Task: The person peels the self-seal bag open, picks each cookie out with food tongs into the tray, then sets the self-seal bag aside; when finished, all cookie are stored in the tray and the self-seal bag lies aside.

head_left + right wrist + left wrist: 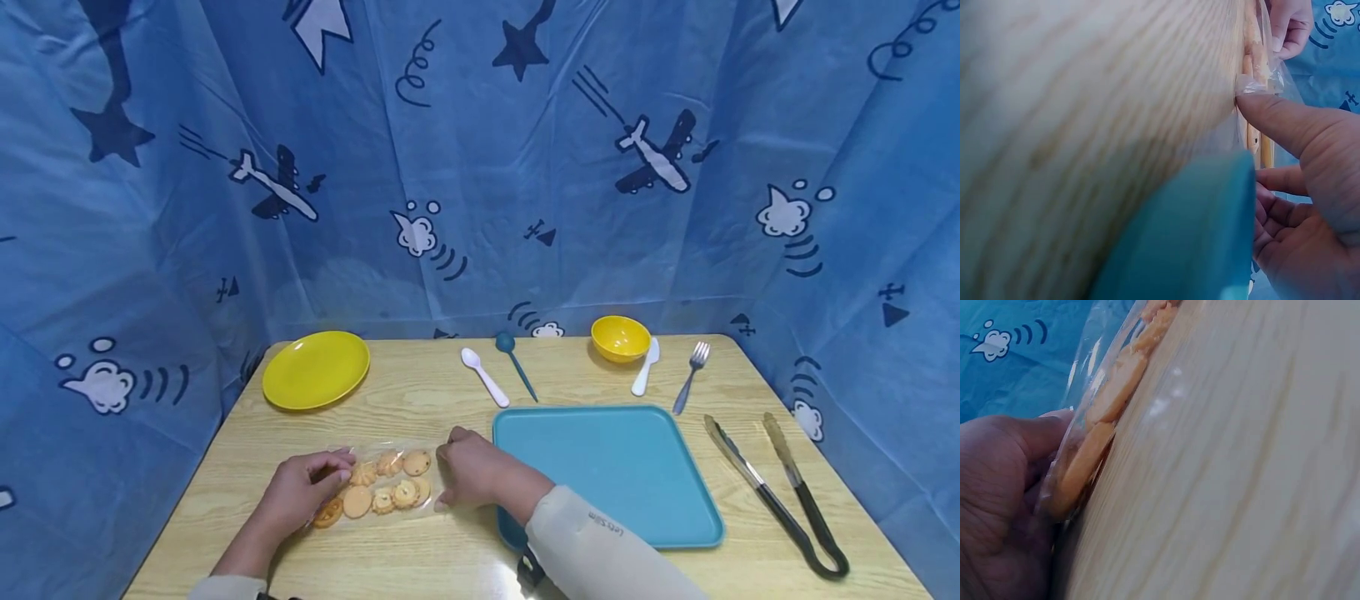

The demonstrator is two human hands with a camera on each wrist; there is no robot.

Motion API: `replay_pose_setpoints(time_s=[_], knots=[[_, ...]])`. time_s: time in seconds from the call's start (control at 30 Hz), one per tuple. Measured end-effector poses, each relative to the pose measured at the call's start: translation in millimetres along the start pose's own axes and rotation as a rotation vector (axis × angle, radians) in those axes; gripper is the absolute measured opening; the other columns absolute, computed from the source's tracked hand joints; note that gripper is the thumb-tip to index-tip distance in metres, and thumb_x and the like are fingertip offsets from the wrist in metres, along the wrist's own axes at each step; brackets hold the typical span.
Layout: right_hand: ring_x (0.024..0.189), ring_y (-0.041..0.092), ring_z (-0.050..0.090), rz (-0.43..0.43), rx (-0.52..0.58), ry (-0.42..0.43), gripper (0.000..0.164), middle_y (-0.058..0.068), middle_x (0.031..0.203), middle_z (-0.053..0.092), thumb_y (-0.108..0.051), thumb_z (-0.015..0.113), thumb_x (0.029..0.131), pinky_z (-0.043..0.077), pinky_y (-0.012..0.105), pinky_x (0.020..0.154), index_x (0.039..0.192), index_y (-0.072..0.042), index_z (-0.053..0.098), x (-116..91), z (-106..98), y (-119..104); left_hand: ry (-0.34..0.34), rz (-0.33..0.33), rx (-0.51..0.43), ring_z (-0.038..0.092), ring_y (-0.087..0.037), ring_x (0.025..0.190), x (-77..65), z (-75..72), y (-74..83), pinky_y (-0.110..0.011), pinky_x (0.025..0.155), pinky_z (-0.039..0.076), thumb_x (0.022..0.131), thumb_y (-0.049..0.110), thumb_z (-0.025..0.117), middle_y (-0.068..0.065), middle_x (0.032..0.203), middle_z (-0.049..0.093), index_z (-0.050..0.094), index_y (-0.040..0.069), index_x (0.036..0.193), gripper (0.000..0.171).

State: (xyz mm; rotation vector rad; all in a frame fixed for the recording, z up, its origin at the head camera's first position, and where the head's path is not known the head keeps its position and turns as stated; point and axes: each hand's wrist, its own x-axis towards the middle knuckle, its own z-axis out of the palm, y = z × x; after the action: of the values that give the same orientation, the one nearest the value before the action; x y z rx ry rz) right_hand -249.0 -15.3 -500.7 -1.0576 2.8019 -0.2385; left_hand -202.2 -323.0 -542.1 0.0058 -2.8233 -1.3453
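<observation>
A clear plastic bag of cookies (382, 500) lies on the table, with round, swirled and pretzel-shaped cookies in two rows. My left hand (303, 492) holds its left end, thumb and fingers at the plastic. In the left wrist view the thumb of that hand (997, 481) lies against the film beside the cookies (1107, 400). At the opposite end, my right hand (483, 471) grips the bag's edge, thumb on the near side and fingers on the far side. The right wrist view shows crumpled film (1260, 84) at the thumb tip.
A teal tray (607, 467) lies under and beyond my right forearm. Behind are a yellow plate (315, 371), pink spoon (483, 377), dark teal spoon (516, 367), yellow bowl (621, 340), white knife (647, 367) and fork (692, 377). Tongs (787, 500) lie at right.
</observation>
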Motion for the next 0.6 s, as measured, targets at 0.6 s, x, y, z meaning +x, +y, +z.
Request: replay_pose_setpoints(time_s=[0.6], knots=[[0.116, 0.016, 0.058, 0.01, 0.033, 0.004, 0.088, 0.006, 0.129, 0.058, -0.057, 0.085, 0.076, 0.053, 0.026, 0.1, 0.144, -0.009, 0.058, -3.9, 0.2, -2.0, 0.093, 0.037, -0.12, 0.062, -0.01, 0.128, -4.6, 3.5, -1.1, -0.006, 0.099, 0.045, 0.099, 0.035, 0.068, 0.004, 0.13, 0.072, 0.074, 0.017, 0.103, 0.019]])
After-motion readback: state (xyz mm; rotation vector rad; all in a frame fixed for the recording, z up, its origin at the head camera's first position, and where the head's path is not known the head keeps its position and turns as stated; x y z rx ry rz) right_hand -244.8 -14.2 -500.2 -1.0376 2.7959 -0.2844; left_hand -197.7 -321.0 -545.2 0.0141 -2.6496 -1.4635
